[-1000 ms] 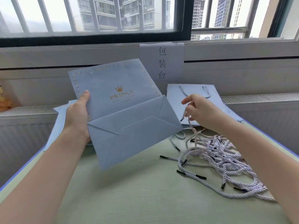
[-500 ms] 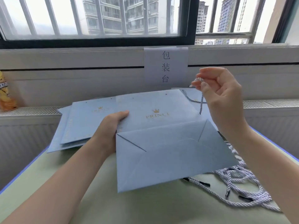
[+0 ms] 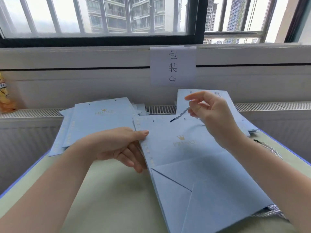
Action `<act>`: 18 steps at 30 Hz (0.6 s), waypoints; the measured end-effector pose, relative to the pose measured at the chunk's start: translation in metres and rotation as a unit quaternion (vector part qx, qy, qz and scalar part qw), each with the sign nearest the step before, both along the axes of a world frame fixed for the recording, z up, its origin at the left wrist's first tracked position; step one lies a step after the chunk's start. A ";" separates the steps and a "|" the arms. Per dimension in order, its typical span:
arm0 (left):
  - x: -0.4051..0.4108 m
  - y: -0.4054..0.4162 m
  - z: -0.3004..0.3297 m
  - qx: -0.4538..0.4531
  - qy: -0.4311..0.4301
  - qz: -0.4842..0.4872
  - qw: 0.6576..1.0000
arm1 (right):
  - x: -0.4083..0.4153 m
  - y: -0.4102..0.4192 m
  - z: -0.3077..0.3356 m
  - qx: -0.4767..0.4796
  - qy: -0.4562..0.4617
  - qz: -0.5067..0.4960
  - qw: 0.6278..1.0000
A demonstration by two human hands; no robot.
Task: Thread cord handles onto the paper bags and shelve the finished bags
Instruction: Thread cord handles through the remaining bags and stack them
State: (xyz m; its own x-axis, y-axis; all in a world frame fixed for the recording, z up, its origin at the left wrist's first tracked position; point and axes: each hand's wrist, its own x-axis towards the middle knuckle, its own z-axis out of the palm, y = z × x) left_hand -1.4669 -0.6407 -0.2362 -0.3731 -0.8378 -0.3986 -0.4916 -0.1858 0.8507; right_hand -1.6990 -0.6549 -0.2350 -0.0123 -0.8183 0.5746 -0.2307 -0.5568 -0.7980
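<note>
At centre frame a flat blue bag lies on the table, its folded base toward the lower right. The left hand grips the bag's left edge, thumb on top and fingers curled beneath. The right hand, upper centre right, pinches a cord between thumb and fingers, the forefinger held out straight. The cord's black tip hangs just above the bag's top edge, between two small punched holes; I cannot tell whether it touches the paper. No cord passes through this bag, so I judge the threading of it has not yet begun.

In the upper left a pile of flat bags lies with bare holes and no handles, so much appears left to do. Behind the right hand another bag shows a bit of cord at its top edge; it may be finished, though the hand hides most of it. Loose cords lie at the right edge, and more peep out beneath the bag's base at lower right. No shelf is in view, and I see no sign of any shelving.

A paper sign hangs below the window; a yellow packet stands at far left.
</note>
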 end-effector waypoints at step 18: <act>-0.033 0.001 -0.020 -0.462 -0.042 0.005 0.886 | 0.026 0.020 -0.006 -0.079 0.121 0.102 0.984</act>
